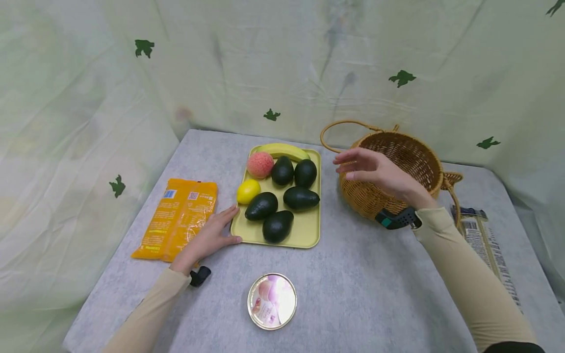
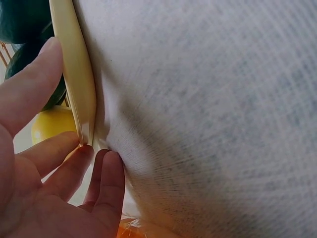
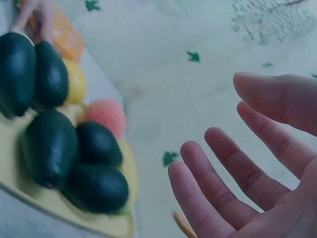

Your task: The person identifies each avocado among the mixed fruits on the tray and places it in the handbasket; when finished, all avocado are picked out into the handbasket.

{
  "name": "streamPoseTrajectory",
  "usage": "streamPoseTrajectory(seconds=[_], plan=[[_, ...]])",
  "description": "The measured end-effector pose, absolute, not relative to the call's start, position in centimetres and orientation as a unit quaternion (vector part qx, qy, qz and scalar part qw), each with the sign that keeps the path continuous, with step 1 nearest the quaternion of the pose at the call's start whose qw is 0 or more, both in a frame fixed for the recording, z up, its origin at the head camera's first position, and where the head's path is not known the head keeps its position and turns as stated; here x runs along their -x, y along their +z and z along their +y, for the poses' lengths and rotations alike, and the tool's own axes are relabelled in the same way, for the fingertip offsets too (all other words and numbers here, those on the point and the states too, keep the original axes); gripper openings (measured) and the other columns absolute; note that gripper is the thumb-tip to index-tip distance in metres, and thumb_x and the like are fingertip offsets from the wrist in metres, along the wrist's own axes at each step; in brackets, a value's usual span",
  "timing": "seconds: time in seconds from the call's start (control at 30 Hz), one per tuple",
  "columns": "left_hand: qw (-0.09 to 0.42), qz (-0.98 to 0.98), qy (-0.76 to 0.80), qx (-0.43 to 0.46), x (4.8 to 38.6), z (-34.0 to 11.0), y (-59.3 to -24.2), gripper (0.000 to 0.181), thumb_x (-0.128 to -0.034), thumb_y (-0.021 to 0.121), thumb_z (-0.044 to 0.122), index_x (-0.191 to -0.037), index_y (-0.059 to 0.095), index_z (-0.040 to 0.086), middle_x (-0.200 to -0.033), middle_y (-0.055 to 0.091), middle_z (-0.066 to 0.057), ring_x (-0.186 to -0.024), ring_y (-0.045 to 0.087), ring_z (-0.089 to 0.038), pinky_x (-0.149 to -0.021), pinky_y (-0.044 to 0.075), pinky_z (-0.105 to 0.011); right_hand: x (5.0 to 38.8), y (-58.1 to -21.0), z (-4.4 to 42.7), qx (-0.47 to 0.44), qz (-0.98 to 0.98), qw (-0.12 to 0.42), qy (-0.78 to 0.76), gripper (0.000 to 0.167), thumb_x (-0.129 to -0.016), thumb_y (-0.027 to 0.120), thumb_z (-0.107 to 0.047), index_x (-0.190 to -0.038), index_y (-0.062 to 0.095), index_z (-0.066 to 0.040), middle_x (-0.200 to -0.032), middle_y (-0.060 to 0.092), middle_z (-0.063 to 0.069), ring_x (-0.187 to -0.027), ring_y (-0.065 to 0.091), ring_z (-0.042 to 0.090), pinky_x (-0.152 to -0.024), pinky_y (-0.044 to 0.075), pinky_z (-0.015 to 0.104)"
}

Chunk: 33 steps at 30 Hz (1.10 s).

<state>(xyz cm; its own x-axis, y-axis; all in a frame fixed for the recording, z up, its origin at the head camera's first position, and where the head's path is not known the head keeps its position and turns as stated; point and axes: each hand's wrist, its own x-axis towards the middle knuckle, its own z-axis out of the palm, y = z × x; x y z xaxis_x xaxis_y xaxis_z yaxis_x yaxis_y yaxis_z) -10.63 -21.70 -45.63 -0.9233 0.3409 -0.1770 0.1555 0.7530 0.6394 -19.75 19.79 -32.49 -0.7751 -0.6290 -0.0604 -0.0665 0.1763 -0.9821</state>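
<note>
My left hand [image 1: 212,236] touches the near left corner of a pale yellow tray [image 1: 304,235], its fingers spread and mostly straight. On the tray lie several avocados [image 1: 300,198], a lemon [image 1: 248,191], a pink peach-like fruit [image 1: 260,164] and a banana [image 1: 282,149]. In the left wrist view, the fingertips meet the tray's rim [image 2: 79,74] beside the lemon [image 2: 53,124]. My right hand [image 1: 381,171] hovers in front of a wicker basket [image 1: 366,201], hiding part of it. The right wrist view shows its fingers [image 3: 228,178] loosely bent, with nothing between them.
An orange packet [image 1: 176,220] lies left of the tray, beside my left forearm. A round tin [image 1: 271,301] with a pink label stands near the front. Right of the basket, a dark and silver packet [image 1: 485,245] lies partly behind my right forearm. Fabric with leaf shapes surrounds the table.
</note>
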Motion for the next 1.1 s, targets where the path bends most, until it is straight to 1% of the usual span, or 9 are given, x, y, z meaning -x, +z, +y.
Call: streamPoseTrajectory(seconds=[0.1,0.17,0.27,0.37,0.6,0.7,0.8,0.97,1.1], plan=[[0.142,0.925,0.325,-0.136,10.6,-21.7,-45.6,0.081,-0.0843,0.075,0.024,-0.147,0.031,-0.002,-0.155,0.022,-0.019,-0.14,0.019,-0.037,-0.111,0.009,-0.055,19.3,-33.3,18.4,0.267,0.718,0.255,-0.59,0.045,-0.093,0.061,-0.006,-0.136,0.046,0.0,-0.138,0.045,0.019,-0.124,0.047,0.03,-0.098,0.042,0.039],[0.14,0.925,0.325,-0.138,10.6,-21.7,-45.7,0.081,-0.0843,0.075,0.024,-0.147,0.031,-0.002,-0.155,0.022,-0.02,-0.14,0.019,-0.037,-0.111,0.009,-0.055,19.0,-33.9,17.4,0.282,0.716,0.266,-0.581,0.046,-0.092,0.061,-0.004,-0.136,0.046,0.0,-0.139,0.045,0.018,-0.126,0.046,0.03,-0.098,0.042,0.038],[0.137,0.925,0.325,-0.142,10.6,-21.8,-45.7,0.081,-0.0843,0.074,0.024,-0.147,0.031,-0.002,-0.154,0.022,-0.02,-0.14,0.02,-0.038,-0.111,0.009,-0.055,18.5,-35.1,16.1,0.299,0.707,0.284,-0.575,0.047,-0.091,0.063,-0.002,-0.135,0.047,0.0,-0.139,0.046,0.015,-0.128,0.043,0.034,-0.098,0.042,0.039],[0.137,0.925,0.325,-0.142,10.6,-21.8,-45.7,0.081,-0.0844,0.074,0.024,-0.147,0.031,-0.002,-0.154,0.022,-0.02,-0.14,0.02,-0.038,-0.111,0.009,-0.055,17.9,-36.4,14.9,0.311,0.697,0.303,-0.571,0.048,-0.09,0.063,-0.002,-0.135,0.048,-0.001,-0.139,0.045,0.018,-0.128,0.04,0.038,-0.097,0.043,0.04],[0.137,0.925,0.325,-0.142,10.6,-21.8,-45.8,0.081,-0.0845,0.074,0.024,-0.148,0.031,-0.002,-0.154,0.022,-0.02,-0.14,0.02,-0.038,-0.11,0.011,-0.056,16.8,-38.9,12.9,0.323,0.694,0.337,-0.548,0.05,-0.091,0.063,-0.003,-0.137,0.046,-0.001,-0.141,0.043,0.019,-0.126,0.04,0.042,-0.098,0.042,0.039],[0.136,0.924,0.328,-0.138,10.5,-21.8,-45.7,0.081,-0.0843,0.075,0.024,-0.147,0.031,-0.002,-0.155,0.022,-0.02,-0.14,0.02,-0.038,-0.11,0.011,-0.056,16.6,-39.6,12.4,0.329,0.691,0.342,-0.546,0.052,-0.09,0.062,0.001,-0.139,0.043,0.001,-0.143,0.039,0.023,-0.127,0.039,0.043,-0.1,0.041,0.04],[0.135,0.925,0.328,-0.139,10.5,-21.8,-45.7,0.081,-0.0844,0.075,0.024,-0.147,0.031,-0.002,-0.154,0.022,-0.02,-0.14,0.019,-0.039,-0.11,0.011,-0.056,16.3,-40.1,12.0,0.333,0.691,0.339,-0.544,0.053,-0.09,0.062,0.002,-0.139,0.042,0.003,-0.144,0.038,0.022,-0.127,0.04,0.042,-0.099,0.041,0.042],[0.138,0.926,0.325,-0.135,10.5,-21.7,-45.7,0.081,-0.0848,0.074,0.024,-0.148,0.031,-0.001,-0.155,0.022,-0.019,-0.14,0.019,-0.037,-0.111,0.01,-0.055,15.9,-40.7,11.4,0.33,0.713,0.333,-0.522,0.056,-0.09,0.065,-0.004,-0.141,0.042,-0.002,-0.144,0.04,0.017,-0.124,0.044,0.039,-0.097,0.043,0.04],[0.134,0.926,0.325,-0.139,10.5,-21.7,-45.7,0.08,-0.0848,0.074,0.024,-0.147,0.031,-0.002,-0.154,0.022,-0.02,-0.14,0.02,-0.038,-0.11,0.01,-0.056,15.5,-41.1,10.9,0.318,0.731,0.327,-0.507,0.055,-0.09,0.065,-0.007,-0.141,0.044,-0.005,-0.143,0.041,0.011,-0.123,0.046,0.036,-0.097,0.043,0.04]])
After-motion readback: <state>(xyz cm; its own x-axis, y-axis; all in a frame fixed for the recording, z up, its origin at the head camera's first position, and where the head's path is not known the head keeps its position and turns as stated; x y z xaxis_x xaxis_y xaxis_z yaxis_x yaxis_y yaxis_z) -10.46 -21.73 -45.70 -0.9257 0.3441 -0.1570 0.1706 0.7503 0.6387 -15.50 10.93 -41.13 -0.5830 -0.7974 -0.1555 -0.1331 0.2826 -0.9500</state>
